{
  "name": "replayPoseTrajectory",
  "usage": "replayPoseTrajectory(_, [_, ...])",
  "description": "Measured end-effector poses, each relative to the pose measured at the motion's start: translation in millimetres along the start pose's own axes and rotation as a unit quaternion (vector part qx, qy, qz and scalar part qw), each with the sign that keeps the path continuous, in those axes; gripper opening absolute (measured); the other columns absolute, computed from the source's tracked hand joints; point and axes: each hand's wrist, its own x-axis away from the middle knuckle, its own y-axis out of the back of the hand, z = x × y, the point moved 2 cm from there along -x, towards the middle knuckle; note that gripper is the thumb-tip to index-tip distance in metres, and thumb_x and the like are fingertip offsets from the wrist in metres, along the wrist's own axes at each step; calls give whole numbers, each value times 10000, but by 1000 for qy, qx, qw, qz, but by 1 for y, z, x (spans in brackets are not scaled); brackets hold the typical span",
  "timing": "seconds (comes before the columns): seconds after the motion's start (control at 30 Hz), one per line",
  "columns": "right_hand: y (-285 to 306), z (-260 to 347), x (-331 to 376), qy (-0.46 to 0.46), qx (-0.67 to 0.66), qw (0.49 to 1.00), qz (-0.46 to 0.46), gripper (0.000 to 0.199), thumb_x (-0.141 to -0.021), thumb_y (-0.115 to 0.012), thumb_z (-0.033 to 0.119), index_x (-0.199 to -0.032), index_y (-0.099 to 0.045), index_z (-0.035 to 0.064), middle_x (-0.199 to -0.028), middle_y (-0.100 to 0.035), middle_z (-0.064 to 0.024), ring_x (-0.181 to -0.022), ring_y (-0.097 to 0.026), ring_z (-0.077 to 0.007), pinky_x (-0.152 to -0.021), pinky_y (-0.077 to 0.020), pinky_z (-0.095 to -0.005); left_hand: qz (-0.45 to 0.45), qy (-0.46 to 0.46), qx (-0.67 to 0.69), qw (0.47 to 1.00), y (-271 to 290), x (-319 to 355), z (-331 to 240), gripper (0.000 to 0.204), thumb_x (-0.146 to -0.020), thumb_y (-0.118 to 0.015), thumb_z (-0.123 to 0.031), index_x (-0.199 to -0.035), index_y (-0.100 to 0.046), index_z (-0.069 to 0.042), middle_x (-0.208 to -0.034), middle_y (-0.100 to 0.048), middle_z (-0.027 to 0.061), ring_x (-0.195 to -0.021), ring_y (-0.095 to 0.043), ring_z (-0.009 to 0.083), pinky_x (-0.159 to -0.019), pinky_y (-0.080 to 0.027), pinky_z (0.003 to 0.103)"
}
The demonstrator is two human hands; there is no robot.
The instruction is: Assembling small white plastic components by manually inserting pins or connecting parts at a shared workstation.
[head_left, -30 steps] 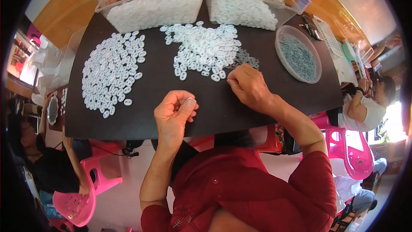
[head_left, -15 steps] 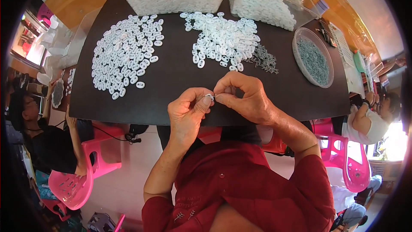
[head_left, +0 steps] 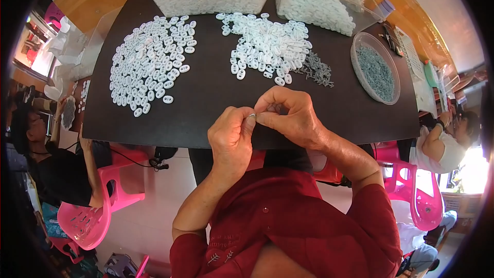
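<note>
My left hand [head_left: 229, 136] pinches a small white plastic piece [head_left: 252, 115] between thumb and forefinger, above the table's near edge. The fingertips of my right hand [head_left: 293, 116] meet there, closed in a pinch; whatever is between them is too small and covered to make out. Beyond my left hand lies a wide pile of white oval two-hole plastic pieces [head_left: 146, 64]. Farther off, straight ahead, is a second pile of similar white pieces [head_left: 272, 44]. Small grey screw-like pins [head_left: 317, 70] lie in a heap at its right side.
Two clear bins, one at the back middle [head_left: 211, 11] and one at the back right [head_left: 309, 18], hold many white pieces. A round clear tub [head_left: 385, 103] of grey pins stands on the right. People sit at both sides, near pink chairs [head_left: 95, 221].
My left hand has turned, its back now showing more, and has shifted slightly right. The white piece is more covered by my fingers. My right hand has barely moved.
</note>
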Motion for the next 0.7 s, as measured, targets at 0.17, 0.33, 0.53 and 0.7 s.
replayPoseTrajectory(0.17, [-1, -6, 1, -4, -75, 997, -8, 81, -804, -659, 13, -874, -618, 6, -782, -610, 0, -701, -553, -38, -614, -451, -201, -14, -52, -45, 998, -1, 4, 2, 111, -887, -621, -64, -882, -619, 47, -731, -550, 21, -604, -470, 70, -539, -394, 205])
replayPoseTrajectory(0.33, [-3, -12, 3, -11, -78, 997, -6, 72, -818, -648, 23, -874, -608, 2, -781, -610, -6, -701, -556, -40, -616, -454, -203, -20, 34, 26, 999, -4, 10, 6, 123, -888, -625, -81, -881, -630, 41, -748, -560, 19, -596, -476, 59, -521, -394, 192])
replayPoseTrajectory(0.53, [8, -10, 1, -4, -34, 999, 4, 72, -834, -634, 41, -882, -603, -3, -779, -608, -8, -696, -544, -35, -614, -450, -205, -7, 33, 24, 999, -10, 4, 8, 142, -891, -627, -100, -909, -635, 41, -762, -571, 20, -603, -489, 60, -524, -405, 186])
replayPoseTrajectory(0.7, [24, -5, -5, 29, 87, 996, -8, 96, -821, -638, 57, -902, -638, 4, -803, -622, -55, -733, -573, -91, -648, -461, -248, 19, 136, 141, 980, -11, -2, 11, 148, -883, -636, -99, -923, -643, 44, -768, -608, 45, -617, -516, 70, -536, -421, 191])
